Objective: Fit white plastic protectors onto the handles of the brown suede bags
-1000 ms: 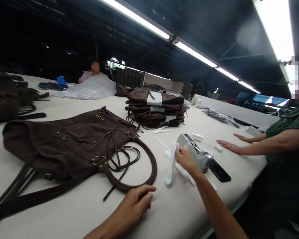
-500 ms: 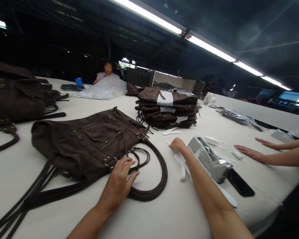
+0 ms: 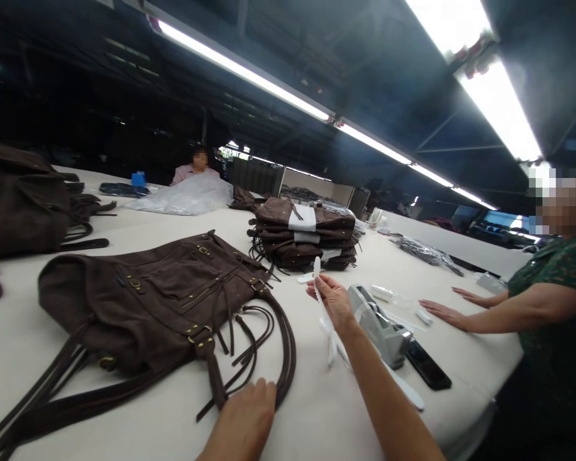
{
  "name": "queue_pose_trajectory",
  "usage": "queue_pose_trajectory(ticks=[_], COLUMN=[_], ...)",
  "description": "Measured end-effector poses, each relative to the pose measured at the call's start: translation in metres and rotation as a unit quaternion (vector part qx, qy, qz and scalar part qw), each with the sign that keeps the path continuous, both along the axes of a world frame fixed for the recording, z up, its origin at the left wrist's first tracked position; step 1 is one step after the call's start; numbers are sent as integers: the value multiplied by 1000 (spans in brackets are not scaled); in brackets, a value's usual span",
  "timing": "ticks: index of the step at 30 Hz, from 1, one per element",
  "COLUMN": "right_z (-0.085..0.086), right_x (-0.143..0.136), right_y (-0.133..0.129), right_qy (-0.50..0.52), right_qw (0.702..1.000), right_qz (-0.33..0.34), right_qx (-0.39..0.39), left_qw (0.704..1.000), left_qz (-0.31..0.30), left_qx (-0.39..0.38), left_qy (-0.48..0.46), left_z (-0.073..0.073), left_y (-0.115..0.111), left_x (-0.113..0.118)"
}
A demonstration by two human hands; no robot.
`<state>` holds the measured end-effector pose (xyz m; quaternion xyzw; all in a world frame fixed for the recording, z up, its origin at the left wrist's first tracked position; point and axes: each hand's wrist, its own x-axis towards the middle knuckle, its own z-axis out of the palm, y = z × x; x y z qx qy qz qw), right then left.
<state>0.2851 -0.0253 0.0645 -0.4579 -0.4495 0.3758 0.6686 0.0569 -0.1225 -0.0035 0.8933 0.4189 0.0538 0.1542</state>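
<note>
Left grip [image 3: 248, 410] clasps the handle [image 3: 290, 353], the bag [image 3: 158, 301] lying upper-left! Right grip [image 3: 335, 302], farther off, pinches a white strip [image 3: 317, 266] near-upright

The left hand [image 3: 247, 410] and the right hand [image 3: 335, 299] are both bare, with slim fingers [image 3: 267, 392]. The right forearm [image 3: 381, 384], bare too, is narrow at the wrist [image 3: 349, 328] and broadens smoothly toward the elbow.

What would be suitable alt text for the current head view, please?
A person's left hand is on the handle of a dark brown bag on a pale table; the right hand holds up a white strip. Beyond are stacked brown bags, with a tape dispenser and phone at right.
</note>
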Motion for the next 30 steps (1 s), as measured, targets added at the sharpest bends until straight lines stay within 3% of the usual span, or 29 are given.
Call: queue_pose_trajectory(ticks=[4,6,8,10,13,15,19,24,30], right_z=[-11,-20,-29,-36,-40,-40,-37,-35,-33], right_x=[-20,-29,-35,-37,-37,-37,-47,-59,-61], right_y=[-32,-47,-60,-68,-75,-78,-87,-93,-98], right_qy=[56,75,94,116,157,184,232,279,200], right_qw=[996,992,988,984,979,973,954,935,968], right_qz=[48,67,76,73,71,87,148,185,135], right_qx=[-45,-74,-97,-110,-108,-106,-119,-119,-75], left_qw=[985,947,887,833,790,786,804,817,806], left_qz=[49,57,56,69,107,130,153,108,86], left_qx=[-148,-258,-339,-360,-348,-345,-333,-362,-360], left_qy=[-74,-182,-309,-414,-493,-497,-468,-435,-463], left_z=[28,45,56,58,49,44,41,38,36], left_y=[9,14,19,22,22,19,16,17,17], left_x=[-37,-46,-46,-39,-27,-21,-15,-13,-15])
